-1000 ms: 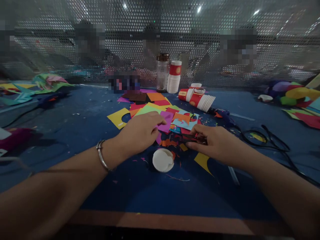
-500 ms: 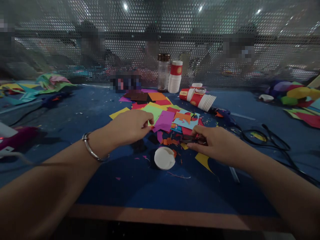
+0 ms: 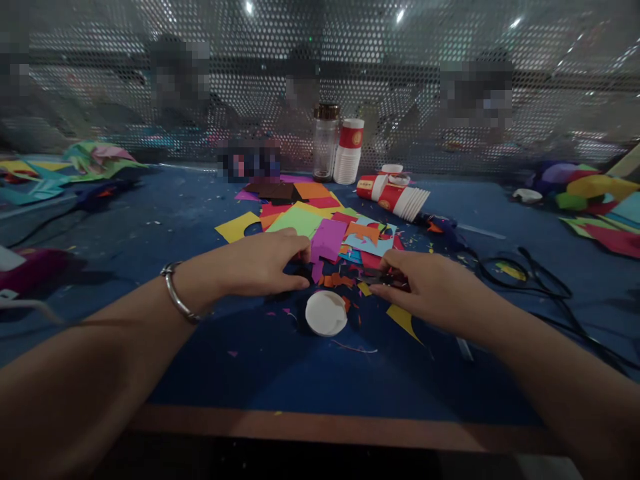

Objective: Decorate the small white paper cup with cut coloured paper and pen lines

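My left hand (image 3: 265, 261) hovers beside the paper pile, thumb and fingers apart, with nothing visible between them. Dark-handled scissors (image 3: 373, 276) are gripped in my right hand (image 3: 427, 279), the blades pointing left over small paper scraps. A purple paper sheet (image 3: 329, 239) lies between the hands, next to a green sheet (image 3: 295, 219) and a light blue cut sheet (image 3: 370, 243). Below, nearer to me, sits a round white paper piece (image 3: 325, 313); whether it is a cup or a flat disc I cannot tell. Orange scraps (image 3: 336, 280) lie just behind it.
Behind the pile stand a clear bottle (image 3: 325, 147) and a cup stack (image 3: 349, 153); more red-and-white cups (image 3: 395, 197) lie sideways. A glue gun (image 3: 447, 230) with a black cord (image 3: 543, 287) is at right. A purple device (image 3: 35, 270) sits at left.
My left thumb and fingers have parted from a pinch, and the thumb has dropped lower. The right hand still holds the scissors, nearly unmoved. The view has shifted slightly.
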Demonstrator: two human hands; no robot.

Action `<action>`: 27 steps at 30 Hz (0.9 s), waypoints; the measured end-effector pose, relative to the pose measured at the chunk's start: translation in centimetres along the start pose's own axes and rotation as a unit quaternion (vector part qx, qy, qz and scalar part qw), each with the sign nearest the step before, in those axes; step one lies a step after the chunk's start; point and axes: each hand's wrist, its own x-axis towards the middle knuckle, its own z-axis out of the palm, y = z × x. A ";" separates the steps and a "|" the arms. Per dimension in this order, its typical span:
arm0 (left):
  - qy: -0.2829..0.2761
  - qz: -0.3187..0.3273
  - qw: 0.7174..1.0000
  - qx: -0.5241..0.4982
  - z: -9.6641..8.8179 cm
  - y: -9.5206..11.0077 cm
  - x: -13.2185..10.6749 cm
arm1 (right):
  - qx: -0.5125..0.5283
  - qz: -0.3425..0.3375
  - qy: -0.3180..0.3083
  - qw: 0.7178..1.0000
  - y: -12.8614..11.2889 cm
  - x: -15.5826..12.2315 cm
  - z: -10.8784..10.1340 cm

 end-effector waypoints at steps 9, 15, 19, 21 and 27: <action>-0.006 -0.023 1.000 0.003 -0.9 -0.7 0.0 | 0.013 -0.011 0.019 1.000 0.3 0.1 0.4; -0.045 -0.024 0.999 0.000 -2.1 -2.1 -0.8 | 0.008 -0.013 0.005 1.000 0.3 0.1 0.2; -0.071 -0.025 0.997 0.002 -2.1 -2.3 -1.3 | -0.001 -0.023 0.019 1.000 0.4 0.0 0.3; -0.074 -0.025 0.997 0.002 -2.0 -2.1 -1.3 | -0.010 -0.024 0.019 0.999 0.4 0.0 0.4; -0.070 -0.033 0.997 0.001 -2.1 -1.4 -1.1 | -0.019 -0.019 0.021 0.999 0.3 0.0 0.3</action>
